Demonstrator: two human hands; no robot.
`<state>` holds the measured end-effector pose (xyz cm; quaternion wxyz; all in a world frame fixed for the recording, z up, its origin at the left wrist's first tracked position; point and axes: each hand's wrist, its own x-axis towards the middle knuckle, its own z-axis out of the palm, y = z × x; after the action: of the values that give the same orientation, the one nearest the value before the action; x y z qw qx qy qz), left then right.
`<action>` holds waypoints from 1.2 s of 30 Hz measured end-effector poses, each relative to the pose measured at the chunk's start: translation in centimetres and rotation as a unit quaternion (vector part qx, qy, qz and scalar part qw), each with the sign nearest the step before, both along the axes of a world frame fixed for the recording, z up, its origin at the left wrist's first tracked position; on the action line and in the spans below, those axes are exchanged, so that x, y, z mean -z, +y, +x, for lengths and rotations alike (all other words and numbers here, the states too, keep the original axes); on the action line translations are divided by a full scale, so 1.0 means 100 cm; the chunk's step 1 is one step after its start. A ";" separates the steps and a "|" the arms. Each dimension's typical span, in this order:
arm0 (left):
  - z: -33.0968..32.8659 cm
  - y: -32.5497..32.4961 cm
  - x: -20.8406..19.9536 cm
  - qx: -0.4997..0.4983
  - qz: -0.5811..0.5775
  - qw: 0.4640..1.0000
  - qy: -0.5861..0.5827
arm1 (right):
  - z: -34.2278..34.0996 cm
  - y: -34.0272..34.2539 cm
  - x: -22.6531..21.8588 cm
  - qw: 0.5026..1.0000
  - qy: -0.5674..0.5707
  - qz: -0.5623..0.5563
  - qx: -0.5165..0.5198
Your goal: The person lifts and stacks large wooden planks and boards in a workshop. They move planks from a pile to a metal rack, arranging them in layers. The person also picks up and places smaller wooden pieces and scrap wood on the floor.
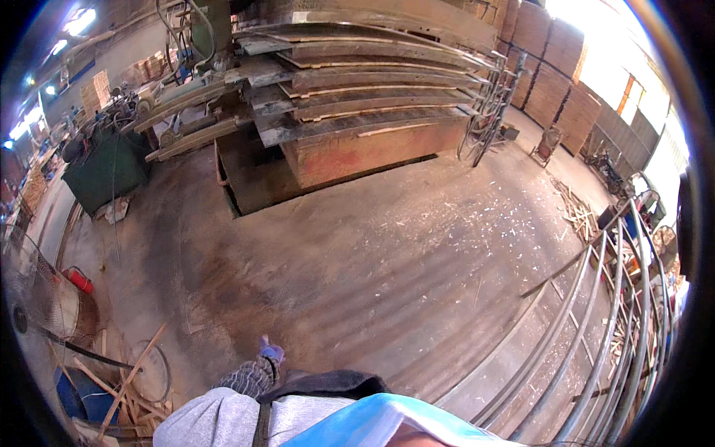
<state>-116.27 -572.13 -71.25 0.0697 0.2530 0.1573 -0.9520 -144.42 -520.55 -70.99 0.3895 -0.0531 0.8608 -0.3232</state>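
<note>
My left hand (272,350), in a bluish-purple glove, hangs low by my side over the bare floor (350,261). A dark patterned sleeve cover (252,378) reaches up to its wrist. I see nothing held in it, but the hand is too small and turned too far to show how its fingers lie. My right hand is out of view. Ahead stands a large press (380,153) with several stacked metal plates and pale sheet edges between them, well beyond my reach.
Metal rails (573,335) curve along the right. At lower left are a fan (33,298), loose wood strips (126,384) and a red cylinder (79,280). A green machine box (108,170) stands at far left, tall board stacks (547,59) at the back right. Wood scraps (573,208) litter the floor.
</note>
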 end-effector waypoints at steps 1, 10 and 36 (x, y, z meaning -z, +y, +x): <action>-0.013 0.001 0.003 0.012 -0.122 0.981 -0.153 | -0.012 -0.002 0.000 0.999 -0.033 -0.025 0.025; -0.052 -0.068 0.004 -0.050 -0.162 0.933 -0.317 | -0.179 -0.147 -0.101 0.932 -0.036 -0.206 0.296; -0.091 -0.259 0.016 -0.270 0.040 0.912 -0.306 | -0.170 -0.354 -0.157 0.929 0.196 -0.103 0.296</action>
<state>-125.37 -598.07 -72.85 0.3582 0.4829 0.2285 -0.7657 -161.46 -555.91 -55.27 0.0918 0.1021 0.8584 -0.4943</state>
